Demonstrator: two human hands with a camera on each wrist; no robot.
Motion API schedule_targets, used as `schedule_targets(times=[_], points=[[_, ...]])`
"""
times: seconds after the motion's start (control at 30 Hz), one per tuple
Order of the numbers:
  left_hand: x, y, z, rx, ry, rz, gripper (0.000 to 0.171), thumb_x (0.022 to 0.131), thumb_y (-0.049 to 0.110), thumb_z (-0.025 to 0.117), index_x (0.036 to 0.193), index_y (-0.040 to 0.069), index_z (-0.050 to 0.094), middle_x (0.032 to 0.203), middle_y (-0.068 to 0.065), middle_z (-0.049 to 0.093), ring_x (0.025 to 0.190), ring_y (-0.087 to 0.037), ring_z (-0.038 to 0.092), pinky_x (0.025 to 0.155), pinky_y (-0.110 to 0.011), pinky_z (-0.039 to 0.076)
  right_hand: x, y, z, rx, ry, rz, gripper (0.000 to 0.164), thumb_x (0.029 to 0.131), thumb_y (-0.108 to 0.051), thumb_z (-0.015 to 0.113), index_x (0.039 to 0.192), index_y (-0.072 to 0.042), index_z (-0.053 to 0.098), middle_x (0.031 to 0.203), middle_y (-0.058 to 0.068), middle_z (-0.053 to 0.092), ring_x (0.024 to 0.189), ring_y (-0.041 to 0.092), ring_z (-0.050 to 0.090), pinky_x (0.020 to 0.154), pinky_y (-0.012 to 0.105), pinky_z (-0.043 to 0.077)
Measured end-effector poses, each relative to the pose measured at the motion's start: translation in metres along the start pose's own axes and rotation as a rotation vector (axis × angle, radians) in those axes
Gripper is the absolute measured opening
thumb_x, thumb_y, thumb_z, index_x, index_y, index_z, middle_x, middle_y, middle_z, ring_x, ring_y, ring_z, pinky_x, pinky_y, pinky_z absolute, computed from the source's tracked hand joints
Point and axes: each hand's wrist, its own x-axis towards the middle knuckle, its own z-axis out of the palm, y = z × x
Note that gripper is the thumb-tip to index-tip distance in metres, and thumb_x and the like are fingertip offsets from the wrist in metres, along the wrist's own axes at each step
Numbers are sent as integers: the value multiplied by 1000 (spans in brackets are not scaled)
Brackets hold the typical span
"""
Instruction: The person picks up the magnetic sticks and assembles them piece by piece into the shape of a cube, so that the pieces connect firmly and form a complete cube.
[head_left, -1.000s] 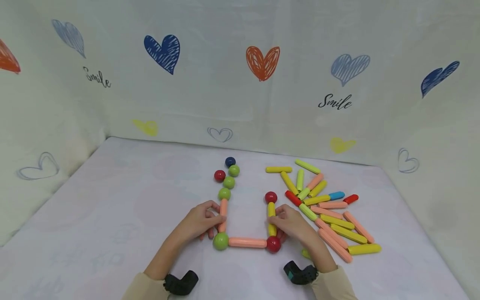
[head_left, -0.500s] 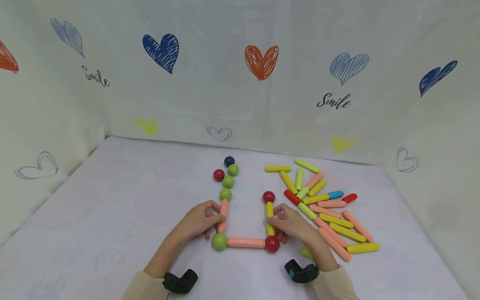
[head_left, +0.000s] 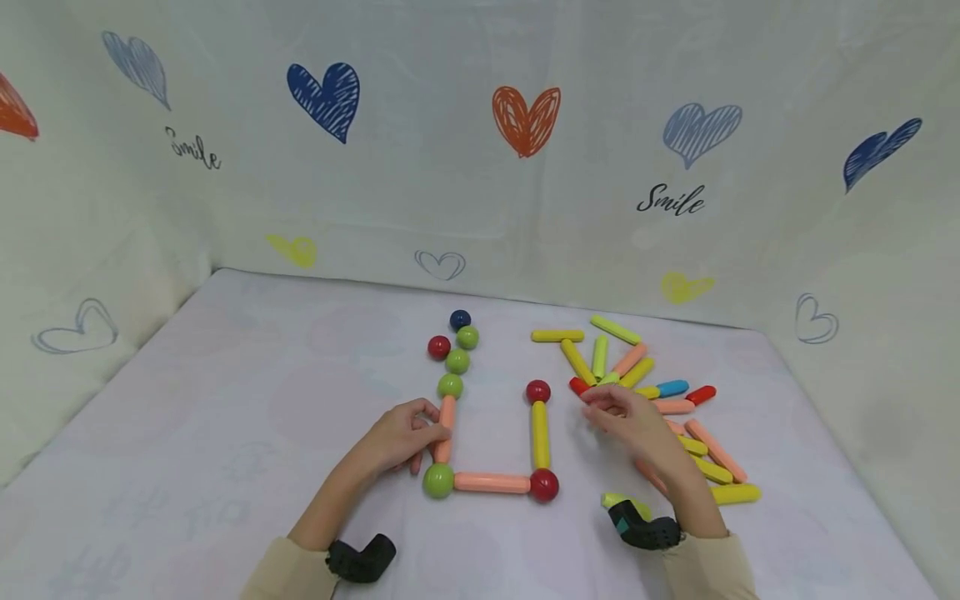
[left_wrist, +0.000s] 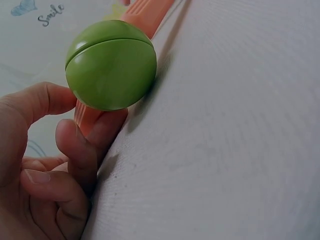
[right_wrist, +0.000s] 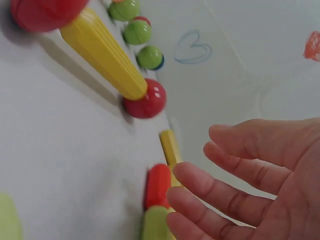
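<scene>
On the white table, sticks and balls are joined in a U shape. In the head view my left hand (head_left: 401,440) pinches the peach stick (head_left: 446,417) of the left side, just above a green ball (head_left: 438,481). That ball (left_wrist: 111,65) is large in the left wrist view, with the fingers behind it. A second peach stick (head_left: 492,482) runs to a red ball (head_left: 544,485). From there a yellow stick (head_left: 541,435) reaches another red ball (head_left: 537,392). My right hand (head_left: 637,425) holds nothing, its fingers spread near a red stick (right_wrist: 158,185).
Several loose sticks, such as a blue one (head_left: 672,387) and a yellow one (head_left: 735,494), lie around and beyond my right hand. A light green stick (head_left: 626,505) lies by the right wrist. Loose balls, including a dark blue one (head_left: 460,320), line up behind the left side.
My right hand has let go of the yellow stick and moved right, over the loose sticks. The left hand keeps its pinch on the peach stick.
</scene>
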Motion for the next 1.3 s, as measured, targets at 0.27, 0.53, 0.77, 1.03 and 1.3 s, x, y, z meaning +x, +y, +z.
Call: schedule_targets(times=[0.27, 0.53, 0.77, 1.03, 1.3], points=[[1, 0, -1, 0, 1, -10, 20, 84, 25, 62, 97, 12, 56, 47, 0, 48, 36, -10, 33, 38, -20, 23, -6, 31, -40, -146, 67, 89, 50, 89, -41, 58, 123, -4, 54, 118, 16, 60, 107, 28, 54, 82, 39, 50], [2, 0, -1, -6, -11, -22, 20, 85, 25, 62, 98, 12, 56, 47, 0, 49, 36, -10, 33, 38, -19, 23, -9, 55, -58, -232, 74, 193, 43, 89, -35, 60, 117, -3, 60, 116, 20, 59, 102, 31, 51, 76, 37, 48], [3, 0, -1, -13, -18, -30, 20, 85, 25, 61, 99, 11, 56, 47, -1, 49, 36, -10, 33, 38, -19, 23, -9, 60, -61, -285, 35, 172, 40, 91, -30, 59, 117, 0, 60, 111, 21, 60, 94, 29, 51, 72, 32, 45], [2, 0, -1, -11, -11, -37, 22, 85, 26, 61, 100, 11, 55, 48, -1, 49, 35, -10, 32, 38, -19, 22, -6, 61, -57, -291, 28, 187, 43, 91, -33, 57, 120, -2, 59, 112, 21, 59, 92, 27, 51, 68, 27, 41], [2, 0, -1, -16, -16, -20, 21, 85, 25, 61, 99, 11, 55, 47, -1, 49, 35, -10, 31, 37, -19, 23, -3, 59, -46, -299, 77, 139, 38, 90, -30, 60, 119, -5, 59, 105, 15, 62, 89, 25, 53, 68, 29, 40]])
